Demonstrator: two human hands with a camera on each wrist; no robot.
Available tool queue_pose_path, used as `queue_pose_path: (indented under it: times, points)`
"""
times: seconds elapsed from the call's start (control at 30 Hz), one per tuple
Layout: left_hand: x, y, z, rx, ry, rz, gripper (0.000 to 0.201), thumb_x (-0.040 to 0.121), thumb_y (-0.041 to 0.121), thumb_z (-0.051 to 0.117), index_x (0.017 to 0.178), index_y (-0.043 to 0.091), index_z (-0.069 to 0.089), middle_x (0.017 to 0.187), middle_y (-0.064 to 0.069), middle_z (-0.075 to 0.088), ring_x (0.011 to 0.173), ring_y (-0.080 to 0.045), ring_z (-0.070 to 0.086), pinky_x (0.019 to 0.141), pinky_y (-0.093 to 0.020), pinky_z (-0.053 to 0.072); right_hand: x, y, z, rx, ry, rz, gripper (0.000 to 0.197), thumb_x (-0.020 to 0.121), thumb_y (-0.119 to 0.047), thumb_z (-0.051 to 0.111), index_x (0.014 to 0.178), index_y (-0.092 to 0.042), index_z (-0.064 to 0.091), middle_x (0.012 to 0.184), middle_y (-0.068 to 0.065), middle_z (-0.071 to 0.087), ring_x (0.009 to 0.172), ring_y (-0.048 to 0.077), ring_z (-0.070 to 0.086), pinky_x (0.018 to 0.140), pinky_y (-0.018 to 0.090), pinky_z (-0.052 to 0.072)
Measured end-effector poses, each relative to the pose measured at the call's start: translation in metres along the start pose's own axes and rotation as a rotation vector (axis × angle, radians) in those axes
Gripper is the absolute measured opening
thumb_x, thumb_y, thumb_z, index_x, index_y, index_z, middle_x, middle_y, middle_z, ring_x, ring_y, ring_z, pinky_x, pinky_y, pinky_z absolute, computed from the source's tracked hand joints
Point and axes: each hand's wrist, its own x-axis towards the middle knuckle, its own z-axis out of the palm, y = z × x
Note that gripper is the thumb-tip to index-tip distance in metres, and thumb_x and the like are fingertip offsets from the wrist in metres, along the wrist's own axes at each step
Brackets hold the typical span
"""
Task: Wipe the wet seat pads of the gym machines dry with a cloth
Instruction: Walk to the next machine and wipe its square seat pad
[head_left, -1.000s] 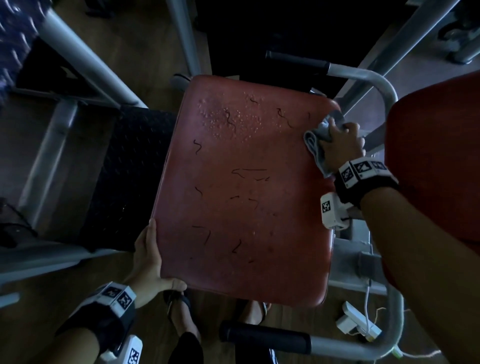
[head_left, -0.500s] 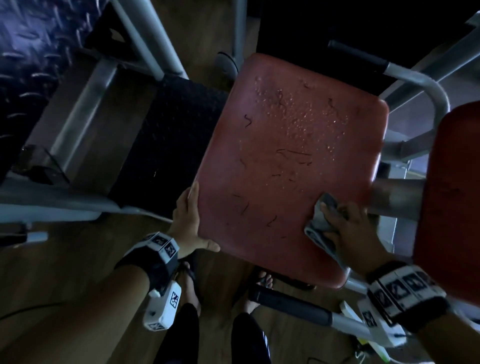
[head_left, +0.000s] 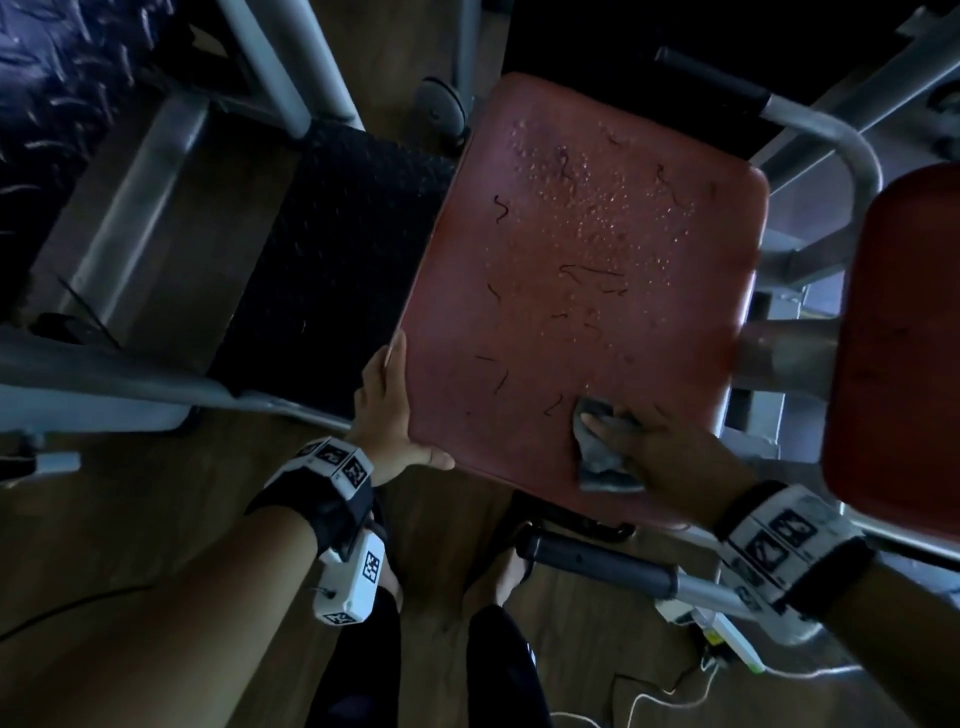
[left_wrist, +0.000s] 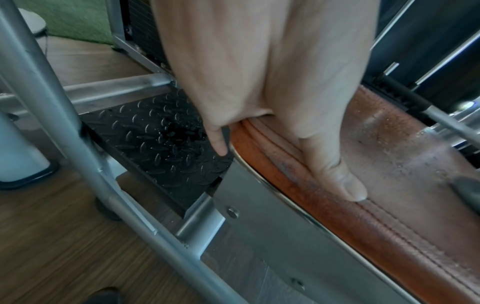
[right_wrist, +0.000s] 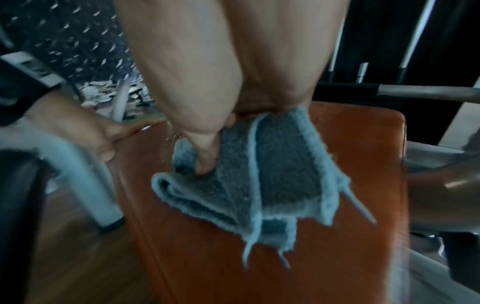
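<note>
Many droplets on red seat pad (head_left: 587, 291)

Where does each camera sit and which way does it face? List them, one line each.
Head: on the head, looking down on the red seat pad; both forearms, left hand, right hand, and feet show.
Left wrist: along the left hand, which grips the pad's edge.
Right wrist: along the right hand, which holds the grey cloth on the pad; the left hand shows too.
Shared: all three see the pad.
</note>
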Motion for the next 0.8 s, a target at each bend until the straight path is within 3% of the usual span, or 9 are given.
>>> queue_pose_path:
  times: [0.1, 0.17, 0.27, 0.4, 0.47, 0.53, 0.67, 0.8]
  points:
    - [0.0, 0.001, -0.001, -0.01, 0.01, 0.009, 0.161, 0.046, 0.038, 0.096, 0.136, 0.051, -0.037, 0.153, 0.012, -0.015, 0.14, -0.036, 0.011, 0.112, -0.061, 0.021, 0.008, -0.011, 0.0, 0.118, -0.067, 0.104, 0.072, 0.09, -0.032, 0.061, 0.151, -0.033, 0.022, 0.147, 0.007, 0.03, 0.13, 0.032, 0.038, 0.103, 0.043, 0.042]
    - [-0.001, 0.002, -0.001, 0.0, 0.015, 0.005, 0.161, 0.046, 0.037, 0.096, 0.136, 0.051, -0.037, 0.153, 0.01, -0.016, 0.141, -0.036, 0.01, 0.112, -0.061, 0.019, 0.004, -0.017, 0.002, 0.112, -0.066, 0.058, 0.071, 0.086, -0.033, 0.063, 0.149, -0.031, 0.029, 0.143, 0.007, 0.03, 0.125, 0.034, 0.045, 0.096, 0.046, 0.047]
    - [-0.002, 0.003, -0.001, 0.008, 0.008, 0.006, 0.16, 0.047, 0.038, 0.096, 0.139, 0.048, -0.035, 0.154, 0.008, -0.016, 0.142, -0.037, 0.008, 0.111, -0.062, 0.019, -0.007, -0.012, 0.017, -0.025, -0.065, -0.059, 0.074, 0.081, -0.04, 0.07, 0.142, -0.027, 0.03, 0.131, 0.006, 0.03, 0.105, 0.031, 0.059, 0.072, 0.045, 0.058]
    - [-0.002, 0.002, -0.001, 0.01, 0.01, 0.011, 0.159, 0.047, 0.041, 0.095, 0.14, 0.045, -0.035, 0.154, 0.008, -0.015, 0.141, -0.037, 0.009, 0.112, -0.061, 0.019, -0.006, -0.006, 0.014, -0.066, -0.145, -0.041, 0.075, 0.088, -0.045, 0.062, 0.149, -0.031, 0.021, 0.133, 0.003, 0.033, 0.113, 0.023, 0.05, 0.08, 0.041, 0.056]
    - [-0.002, 0.002, 0.0, 0.013, 0.013, 0.019, 0.159, 0.048, 0.042, 0.094, 0.14, 0.044, -0.035, 0.154, 0.008, -0.014, 0.141, -0.037, 0.01, 0.113, -0.061, 0.019, 0.002, -0.008, 0.005, -0.063, -0.114, -0.011, 0.071, 0.094, -0.042, 0.054, 0.151, -0.032, 0.014, 0.14, 0.003, 0.023, 0.119, 0.023, 0.046, 0.087, 0.039, 0.054]
    - [-0.002, 0.001, 0.0, 0.011, 0.01, 0.02, 0.158, 0.049, 0.041, 0.094, 0.14, 0.044, -0.035, 0.154, 0.007, -0.014, 0.141, -0.036, 0.009, 0.113, -0.061, 0.019, 0.015, -0.017, -0.003, -0.043, -0.06, 0.034, 0.066, 0.098, -0.038, 0.048, 0.153, -0.028, 0.012, 0.143, 0.004, 0.018, 0.118, 0.023, 0.046, 0.085, 0.035, 0.052]
    - [-0.003, 0.002, 0.0, 0.017, 0.008, 0.017, 0.158, 0.049, 0.04, 0.094, 0.141, 0.041, -0.035, 0.154, 0.006, -0.016, 0.142, -0.036, 0.006, 0.113, -0.06, 0.018, 0.031, -0.033, -0.01, -0.039, 0.01, 0.051, 0.062, 0.098, -0.033, 0.046, 0.152, -0.018, 0.02, 0.14, 0.011, 0.028, 0.114, 0.027, 0.046, 0.078, 0.037, 0.053]
    - [-0.005, 0.004, -0.001, 0.002, -0.003, 0.01, 0.157, 0.05, 0.041, 0.094, 0.14, 0.044, -0.035, 0.155, 0.007, -0.015, 0.143, -0.035, 0.005, 0.113, -0.061, 0.017, 0.017, -0.038, 0.003, -0.141, -0.003, -0.121, 0.067, 0.087, -0.037, 0.062, 0.146, -0.017, 0.037, 0.129, 0.01, 0.043, 0.111, 0.029, 0.048, 0.074, 0.04, 0.055]
